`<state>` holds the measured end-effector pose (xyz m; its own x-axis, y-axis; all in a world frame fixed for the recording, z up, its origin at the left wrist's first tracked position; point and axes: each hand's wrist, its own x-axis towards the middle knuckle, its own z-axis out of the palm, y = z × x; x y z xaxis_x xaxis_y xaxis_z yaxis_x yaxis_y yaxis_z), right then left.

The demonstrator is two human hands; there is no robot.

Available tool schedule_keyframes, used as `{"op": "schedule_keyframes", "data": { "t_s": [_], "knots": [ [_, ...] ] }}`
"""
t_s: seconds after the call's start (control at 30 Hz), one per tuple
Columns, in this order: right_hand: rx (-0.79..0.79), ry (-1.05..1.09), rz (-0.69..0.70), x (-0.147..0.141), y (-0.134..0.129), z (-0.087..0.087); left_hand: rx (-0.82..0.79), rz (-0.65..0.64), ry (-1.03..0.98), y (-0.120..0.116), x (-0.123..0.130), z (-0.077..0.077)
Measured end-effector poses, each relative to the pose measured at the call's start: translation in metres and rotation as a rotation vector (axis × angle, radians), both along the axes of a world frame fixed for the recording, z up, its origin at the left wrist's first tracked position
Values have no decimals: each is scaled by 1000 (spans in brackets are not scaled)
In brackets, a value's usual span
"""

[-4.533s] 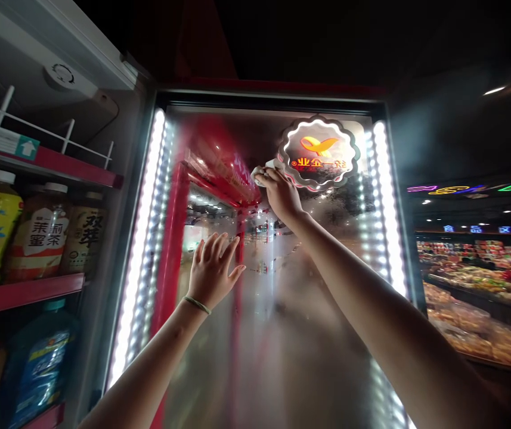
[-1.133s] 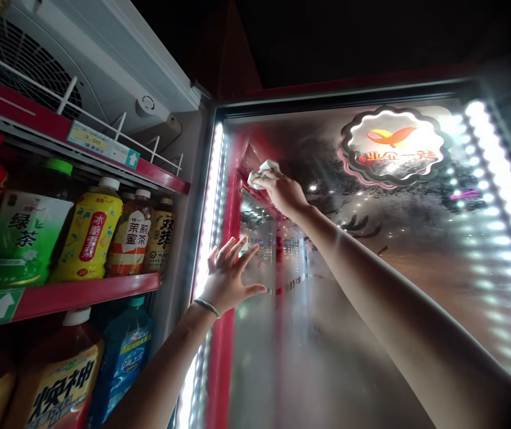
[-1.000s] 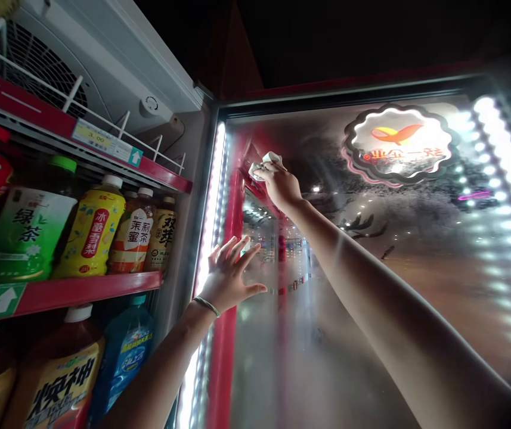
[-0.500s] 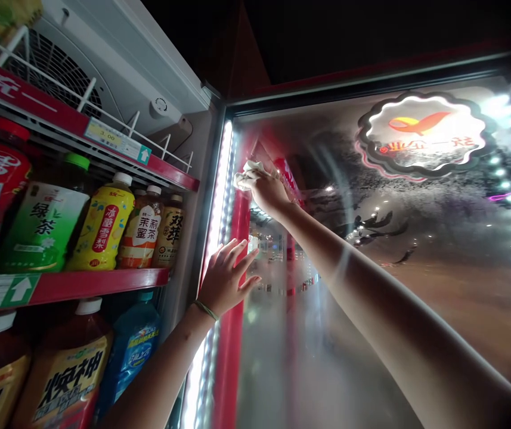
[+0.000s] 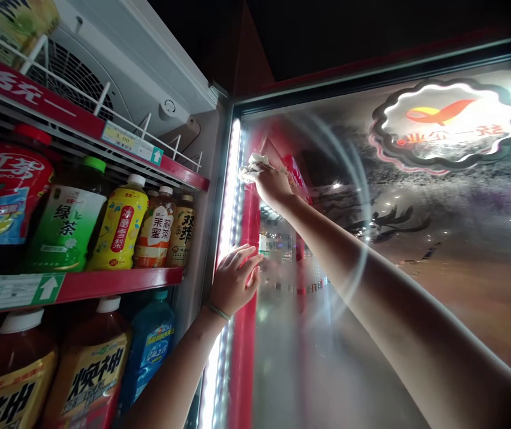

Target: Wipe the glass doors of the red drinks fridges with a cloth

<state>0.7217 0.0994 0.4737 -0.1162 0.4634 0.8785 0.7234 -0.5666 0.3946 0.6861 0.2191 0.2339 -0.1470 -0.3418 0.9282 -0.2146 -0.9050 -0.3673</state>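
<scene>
Head view: a crumpled white cloth (image 5: pixel 255 168) is at the upper left part of a fogged glass door (image 5: pixel 300 363), just beside the bright light strip (image 5: pixel 228 196) that runs down the door's left edge. The right hand (image 5: pixel 275 187) grasps it, fingers bunched around the folds, with the forearm stretching up from the lower right. Below, the left hand (image 5: pixel 235 280) is raised near the same edge, its fingers loosely bent and holding nothing; whether they touch the glass cannot be told. A thin band (image 5: pixel 218 311) circles the left wrist. Dark streaks and clearer patches mark the fog to the right of the right forearm, and a wavy-edged sign (image 5: pixel 443 125) with an orange emblem and reversed characters glows higher up on the glass. To the left of the door stand the shelves of a drinks cooler. A red-edged shelf (image 5: pixel 125 283) carries a row of upright bottles: a red-capped one (image 5: pixel 7 190), a green-capped one (image 5: pixel 68 226), a yellow one (image 5: pixel 118 229) and smaller ones toward the door. Under it stand two white-capped brown bottles and a blue bottle (image 5: pixel 152 351). Above the row, a price label (image 5: pixel 123 140) reading 3.00 sits on another red strip, beneath a white wire rail (image 5: pixel 102 100).
</scene>
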Motion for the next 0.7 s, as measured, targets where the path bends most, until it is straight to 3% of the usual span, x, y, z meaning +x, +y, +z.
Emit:
{"op": "schedule_keyframes", "data": {
  "t_s": [0.07, 0.2, 0.33, 0.5, 0.63, 0.7],
  "knots": [
    [5, 5, 8, -1, 2, -3, -1, -11, -10, 0, 0, 0],
    [-133, -34, 8, 2, -2, -13, -4, -45, -22, 1, 1, 0],
    [-25, -28, 29, 2, -3, -19, 8, -65, -24, 2, 1, -1],
    [-140, -31, 10, 0, -1, -24, 15, -66, -30, 2, 0, 0],
    [-46, -18, 19, 2, -3, -25, 15, -60, -6, 3, -1, 0],
    [-80, -26, 18, 3, -4, -26, 2, -60, 19, 3, 0, -1]
  ]
}}
